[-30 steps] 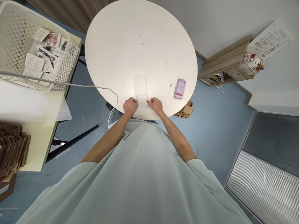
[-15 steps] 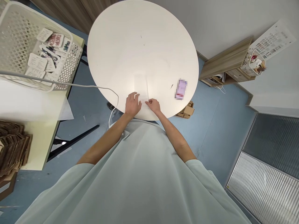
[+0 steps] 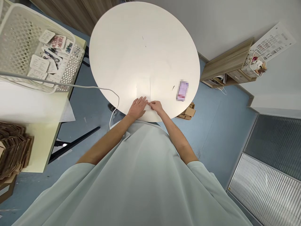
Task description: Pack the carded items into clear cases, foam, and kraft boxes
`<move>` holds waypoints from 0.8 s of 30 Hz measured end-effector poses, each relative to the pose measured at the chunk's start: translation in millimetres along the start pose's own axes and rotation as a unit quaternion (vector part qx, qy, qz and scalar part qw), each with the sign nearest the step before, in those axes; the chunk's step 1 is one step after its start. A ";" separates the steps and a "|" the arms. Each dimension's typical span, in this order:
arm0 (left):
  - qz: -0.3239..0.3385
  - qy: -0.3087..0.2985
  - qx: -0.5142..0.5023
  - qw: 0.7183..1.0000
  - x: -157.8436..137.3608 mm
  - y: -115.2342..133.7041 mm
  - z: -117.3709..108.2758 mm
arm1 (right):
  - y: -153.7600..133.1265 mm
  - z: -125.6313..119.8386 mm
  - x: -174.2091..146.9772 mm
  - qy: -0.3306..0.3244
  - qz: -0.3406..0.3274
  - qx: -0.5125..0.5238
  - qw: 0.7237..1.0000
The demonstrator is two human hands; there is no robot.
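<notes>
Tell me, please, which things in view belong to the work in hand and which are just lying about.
In use:
pale sheet
left hand on it
right hand at its edge
round table beneath

Lying about:
purple item
basket
cards
cardboard stack

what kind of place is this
Probably a small workroom or office: there's a round white table, a perforated plastic basket holding printed cards, and a brown stack that looks like flattened cardboard.
</notes>
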State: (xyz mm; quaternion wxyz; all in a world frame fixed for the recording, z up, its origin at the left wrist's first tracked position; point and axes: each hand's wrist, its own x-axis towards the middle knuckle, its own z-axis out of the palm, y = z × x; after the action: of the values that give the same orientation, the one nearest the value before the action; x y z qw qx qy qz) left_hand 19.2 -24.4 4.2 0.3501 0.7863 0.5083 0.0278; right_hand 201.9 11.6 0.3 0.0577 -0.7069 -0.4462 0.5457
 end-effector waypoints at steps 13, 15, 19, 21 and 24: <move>-0.021 -0.002 -0.027 0.999 9.7 -7.3 -8.6 | 7.2 -18.3 -21.5 0.007 -0.265 -0.264 0.928; -0.022 -0.006 -0.035 0.999 10.1 -8.8 -12.5 | 8.9 -13.8 -19.2 -0.014 -0.289 -0.284 0.914; -0.038 -0.010 -0.067 0.997 11.1 -11.2 -17.0 | 14.0 -11.3 -9.1 -0.019 -0.303 -0.268 0.915; -0.051 -0.001 -0.103 0.993 10.9 -13.5 -17.5 | 16.4 -14.7 -4.8 -0.024 -0.303 -0.249 0.920; -0.106 0.025 -0.183 0.977 9.0 -17.9 -18.6 | 16.2 -21.5 -0.2 -0.034 -0.287 -0.224 0.931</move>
State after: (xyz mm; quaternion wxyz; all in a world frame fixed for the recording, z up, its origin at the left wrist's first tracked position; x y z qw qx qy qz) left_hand 2.1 -3.0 5.0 0.4760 0.6497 0.5838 0.1026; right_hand 228.8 10.5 -0.2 0.0369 -0.5245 -0.7424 0.4151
